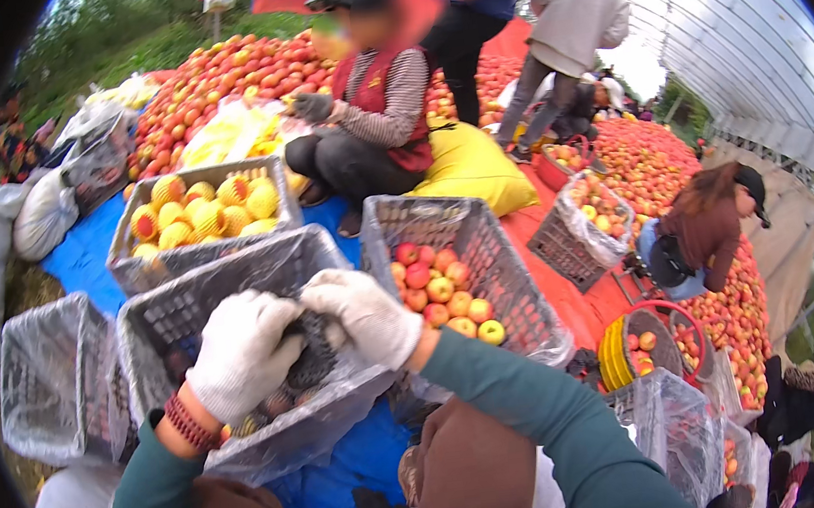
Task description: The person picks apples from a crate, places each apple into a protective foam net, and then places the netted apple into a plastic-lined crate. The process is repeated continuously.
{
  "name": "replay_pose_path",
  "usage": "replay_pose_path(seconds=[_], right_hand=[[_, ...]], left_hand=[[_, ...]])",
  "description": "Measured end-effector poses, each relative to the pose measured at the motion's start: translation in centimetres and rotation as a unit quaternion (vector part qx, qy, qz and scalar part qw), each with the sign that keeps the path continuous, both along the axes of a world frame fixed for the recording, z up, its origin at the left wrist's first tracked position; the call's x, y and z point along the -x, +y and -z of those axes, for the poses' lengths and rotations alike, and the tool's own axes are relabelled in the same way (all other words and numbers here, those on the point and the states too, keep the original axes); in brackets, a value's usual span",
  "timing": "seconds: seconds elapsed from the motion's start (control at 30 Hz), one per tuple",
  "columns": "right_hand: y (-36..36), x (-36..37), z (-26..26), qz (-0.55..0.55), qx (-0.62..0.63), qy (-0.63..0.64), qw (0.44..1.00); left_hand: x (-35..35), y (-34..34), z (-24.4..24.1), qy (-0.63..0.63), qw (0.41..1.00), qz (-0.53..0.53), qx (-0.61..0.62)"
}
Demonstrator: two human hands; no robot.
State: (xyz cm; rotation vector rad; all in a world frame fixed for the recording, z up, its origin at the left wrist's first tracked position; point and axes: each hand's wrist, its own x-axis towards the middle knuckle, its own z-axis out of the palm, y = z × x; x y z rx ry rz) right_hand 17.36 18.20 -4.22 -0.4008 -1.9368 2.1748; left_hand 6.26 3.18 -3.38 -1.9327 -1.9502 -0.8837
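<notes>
Both my hands wear white knit gloves and meet above a plastic-lined crate [229,261]. My left hand [246,349] and my right hand [361,314] pinch a dark foam net sleeve [311,353] between them, its mesh hanging below the fingers. Whether an apple is inside it cannot be told. Lower in the crate lie dark-netted fruits [277,403], partly hidden by my left hand. Beside it on the right, another lined crate holds loose red and yellow apples [440,290]. Behind, a crate holds apples in yellow foam nets [205,210].
An unfilled lined crate [41,382] stands at the left. A person in a red vest [391,99] sits across from me by a yellow sack [476,165]. Large apple heaps [210,81] lie behind. Baskets, including a yellow one [615,355], and other people are at the right.
</notes>
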Motion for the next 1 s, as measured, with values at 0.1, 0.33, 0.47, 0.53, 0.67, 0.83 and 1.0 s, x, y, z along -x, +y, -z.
replay_pose_path(seconds=[0.1,0.33,0.47,0.53,0.67,0.83,1.0], right_hand=[[1.6,0.9,1.0,0.024,0.117,0.024,0.993],[2.3,0.4,1.5,-0.005,0.15,0.139,0.979],[2.8,0.8,3.1,-0.015,0.253,0.194,0.948],[2.9,0.2,2.3,-0.02,0.223,0.182,0.957],[4.5,1.8,4.4,0.004,0.114,0.209,0.971],[2.0,0.9,2.3,-0.159,0.487,0.098,0.853],[1.4,0.6,4.0,-0.229,0.124,0.224,0.939]], left_hand=[[-0.7,-0.3,-0.6,-0.039,0.997,0.028,0.053],[-3.1,0.3,-1.9,-0.606,0.793,0.059,-0.005],[-2.7,1.9,-0.6,-0.726,0.683,0.068,-0.044],[-2.7,1.4,-1.5,-0.734,0.664,0.112,0.089],[-0.9,0.4,-0.1,-0.708,0.668,0.144,0.176],[-0.8,1.1,-2.0,-0.692,0.694,0.19,-0.058],[0.4,1.1,-0.2,-0.709,0.676,0.142,-0.141]])
